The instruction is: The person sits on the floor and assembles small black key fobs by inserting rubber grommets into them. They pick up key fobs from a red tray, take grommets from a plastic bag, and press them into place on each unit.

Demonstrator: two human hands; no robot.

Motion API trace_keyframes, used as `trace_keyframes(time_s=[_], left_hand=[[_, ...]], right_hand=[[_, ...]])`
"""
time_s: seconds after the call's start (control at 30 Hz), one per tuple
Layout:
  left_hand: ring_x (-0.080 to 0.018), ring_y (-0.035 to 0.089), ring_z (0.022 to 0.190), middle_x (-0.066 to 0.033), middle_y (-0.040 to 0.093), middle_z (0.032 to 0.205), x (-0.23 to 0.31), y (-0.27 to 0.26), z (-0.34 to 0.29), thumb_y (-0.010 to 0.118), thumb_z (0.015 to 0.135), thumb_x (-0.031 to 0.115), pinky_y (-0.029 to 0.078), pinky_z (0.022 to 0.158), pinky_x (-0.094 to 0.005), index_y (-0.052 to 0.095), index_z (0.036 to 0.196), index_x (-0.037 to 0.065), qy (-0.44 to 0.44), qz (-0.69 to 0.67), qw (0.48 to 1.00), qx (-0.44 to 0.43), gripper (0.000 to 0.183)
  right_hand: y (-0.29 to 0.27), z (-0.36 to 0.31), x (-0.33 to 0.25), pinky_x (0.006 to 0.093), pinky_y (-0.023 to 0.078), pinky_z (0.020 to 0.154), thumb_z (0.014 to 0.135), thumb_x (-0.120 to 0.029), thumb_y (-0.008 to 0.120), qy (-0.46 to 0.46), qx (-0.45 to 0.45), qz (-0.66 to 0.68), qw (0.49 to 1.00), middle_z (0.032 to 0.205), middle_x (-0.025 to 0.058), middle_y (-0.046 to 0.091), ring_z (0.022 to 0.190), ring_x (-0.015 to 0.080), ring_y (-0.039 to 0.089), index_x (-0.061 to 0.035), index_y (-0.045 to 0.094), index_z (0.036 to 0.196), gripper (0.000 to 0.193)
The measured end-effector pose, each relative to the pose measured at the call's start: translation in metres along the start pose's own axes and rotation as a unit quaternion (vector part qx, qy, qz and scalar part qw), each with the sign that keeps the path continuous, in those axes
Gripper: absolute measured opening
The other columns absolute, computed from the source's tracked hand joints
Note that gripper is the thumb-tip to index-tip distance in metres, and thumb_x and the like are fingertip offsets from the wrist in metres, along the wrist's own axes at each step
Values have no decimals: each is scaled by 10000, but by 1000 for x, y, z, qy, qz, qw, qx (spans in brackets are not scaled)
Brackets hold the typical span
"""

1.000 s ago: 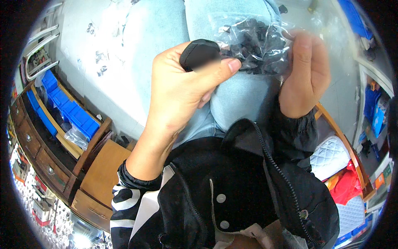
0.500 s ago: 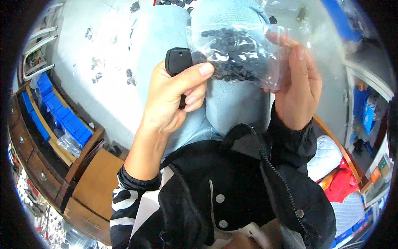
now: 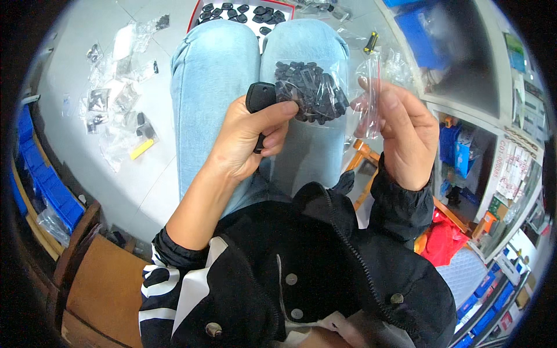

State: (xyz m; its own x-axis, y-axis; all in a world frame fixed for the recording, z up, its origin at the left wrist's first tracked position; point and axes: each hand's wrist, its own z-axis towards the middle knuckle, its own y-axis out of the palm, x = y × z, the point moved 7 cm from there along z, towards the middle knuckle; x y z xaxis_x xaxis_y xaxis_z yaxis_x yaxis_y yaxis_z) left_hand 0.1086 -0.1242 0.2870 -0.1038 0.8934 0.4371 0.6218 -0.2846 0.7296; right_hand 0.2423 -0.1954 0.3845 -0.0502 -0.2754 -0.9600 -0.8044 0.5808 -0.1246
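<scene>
My left hand [image 3: 246, 139] grips a black key-fob shell [image 3: 259, 98] between thumb and fingers, over my lap in light blue jeans [image 3: 214, 81]. A clear plastic bag [image 3: 313, 90] full of several small black parts rests on my right thigh, just right of the shell. My right hand [image 3: 400, 130] is raised beside the bag and pinches the edge of clear plastic film [image 3: 371, 87], with fingers curled.
On the grey floor lie several small clear bags of parts [image 3: 113, 101] at the left, a tray of black shells [image 3: 243, 11] ahead of my knees, and a screwdriver [image 3: 370, 42]. Blue bins [image 3: 43, 185] line the left; shelves of boxes [image 3: 493, 174] stand at the right.
The view has tilted down, so my knees and the floor ahead show. The bag has dropped from my right hand's full grip onto my thigh; my left hand keeps the shell.
</scene>
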Motion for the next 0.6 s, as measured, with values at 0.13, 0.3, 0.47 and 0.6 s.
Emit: trace_keyframes(time_s=[0.13,0.3,0.47,0.6], left_hand=[[-51,368,396,29,393,481,5,-6,-4,625,755,106,251,341,-186,457,587,101,15,7,1000,-1,237],[-51,363,389,31,389,473,5,-10,-5,633,750,116,255,341,-185,455,587,104,14,11,1000,-14,242],[-53,355,387,30,386,472,4,-6,-7,630,753,119,254,342,-190,460,595,96,14,19,999,-35,234],[-53,360,402,28,395,489,2,-3,-9,631,754,121,257,350,-194,470,619,84,0,16,999,-50,213]], right_hand=[[4,-2,4,291,501,608,871,-161,474,50,-50,27,997,891,179,613,738,194,608,72,546,1038,295],[7,-6,3,290,495,660,829,-102,548,42,-53,44,997,871,157,616,776,192,612,55,567,985,222],[8,-6,0,229,460,597,783,-73,620,18,-41,81,996,751,104,625,633,127,586,27,580,858,132],[11,-5,1,224,451,594,776,-66,628,17,-43,110,993,738,88,616,621,118,574,8,568,818,104]])
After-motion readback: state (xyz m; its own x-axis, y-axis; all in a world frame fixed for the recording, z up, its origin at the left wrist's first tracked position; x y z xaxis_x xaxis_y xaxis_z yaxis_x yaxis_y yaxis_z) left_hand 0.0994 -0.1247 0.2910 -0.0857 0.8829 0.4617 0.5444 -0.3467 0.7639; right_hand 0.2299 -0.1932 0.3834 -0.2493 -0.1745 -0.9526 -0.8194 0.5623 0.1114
